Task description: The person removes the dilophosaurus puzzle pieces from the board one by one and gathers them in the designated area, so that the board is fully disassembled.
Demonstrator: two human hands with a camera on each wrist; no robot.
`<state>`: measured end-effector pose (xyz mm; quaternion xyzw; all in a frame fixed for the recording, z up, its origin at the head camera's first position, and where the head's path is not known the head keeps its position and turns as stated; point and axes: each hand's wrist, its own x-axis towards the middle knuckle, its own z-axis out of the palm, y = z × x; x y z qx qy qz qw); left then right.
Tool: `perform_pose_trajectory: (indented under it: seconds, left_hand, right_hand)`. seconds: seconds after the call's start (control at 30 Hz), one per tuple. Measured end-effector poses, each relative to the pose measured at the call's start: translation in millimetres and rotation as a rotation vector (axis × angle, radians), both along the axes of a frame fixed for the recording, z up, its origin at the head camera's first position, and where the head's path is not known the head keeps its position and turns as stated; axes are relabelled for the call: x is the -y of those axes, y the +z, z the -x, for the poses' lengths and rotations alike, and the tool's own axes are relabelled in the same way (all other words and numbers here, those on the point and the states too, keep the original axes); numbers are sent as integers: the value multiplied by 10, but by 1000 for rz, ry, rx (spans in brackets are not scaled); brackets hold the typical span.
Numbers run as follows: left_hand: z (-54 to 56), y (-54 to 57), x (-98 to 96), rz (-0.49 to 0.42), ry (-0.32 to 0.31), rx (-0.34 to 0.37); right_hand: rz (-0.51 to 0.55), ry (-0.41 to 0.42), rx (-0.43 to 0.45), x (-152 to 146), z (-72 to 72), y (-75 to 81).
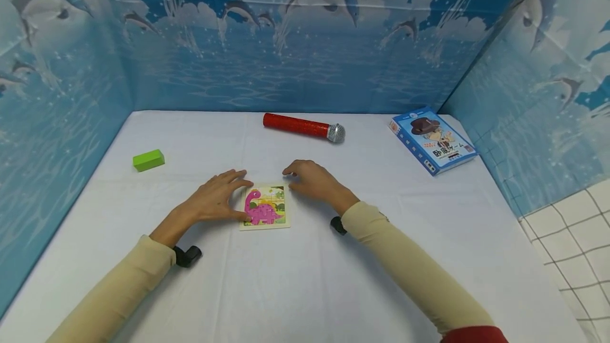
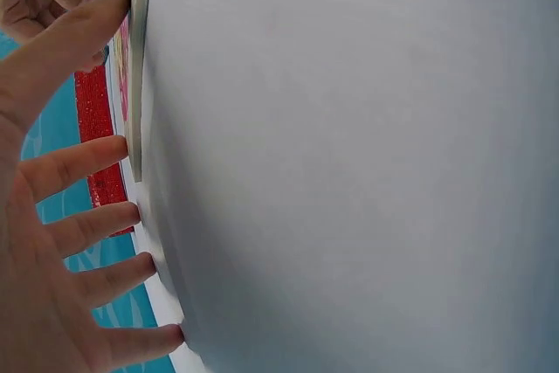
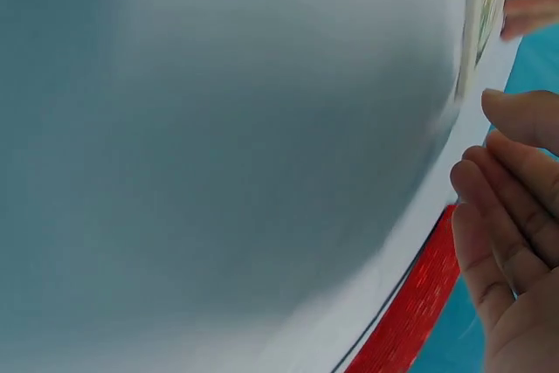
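The thin, stiff, probably light dinosaur puzzle board [image 1: 265, 207] is being touched at nine o'clock by the spread left hand [image 1: 213, 198]; the right hand [image 1: 312, 178], relaxed and empty, is hovering at two o'clock, so its edges are being judged best for gripping

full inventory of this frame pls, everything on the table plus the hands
puzzle board: 1, pale frame with a pink dinosaur picture, flat near the table's middle, between the hands
toy microphone: 1, red body with silver head, lying at the far middle
block: 1, green, far left
box: 1, blue with a cartoon figure, lying far right
table: 1, white cloth cover
backdrop: blue dolphin print, on three sides
left hand: 1, fingers spread, thumb tip against the puzzle board's left edge
right hand: 1, fingers loosely curved, beside the board's upper right corner; contact unclear
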<state>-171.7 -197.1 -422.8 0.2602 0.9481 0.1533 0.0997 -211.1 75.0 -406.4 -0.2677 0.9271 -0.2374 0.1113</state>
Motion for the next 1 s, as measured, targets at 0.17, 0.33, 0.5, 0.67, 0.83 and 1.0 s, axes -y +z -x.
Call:
perform_pose_trajectory:
  seconds: [0.17,0.33,0.5,0.67,0.83,1.0]
  left_hand:
    - [11,8,14,10,8,-9]
    - [12,5,27,1,7,-3]
    - [19,1,33,-19,10,-3]
    - [22,-6,30,-36,23,7]
    - [23,-33,17,-43,33,19]
    - [22,-29,-1,-38,40,22]
  right_hand:
    - [-4,60,31,242,-18,-25]
    - [-25,100,59,428,-49,-44]
    - [-61,142,30,556,-95,-41]
    - [-77,143,13,635,-116,-47]
    - [-73,163,11,691,-123,-71]
    - [-63,156,12,714,-115,-75]
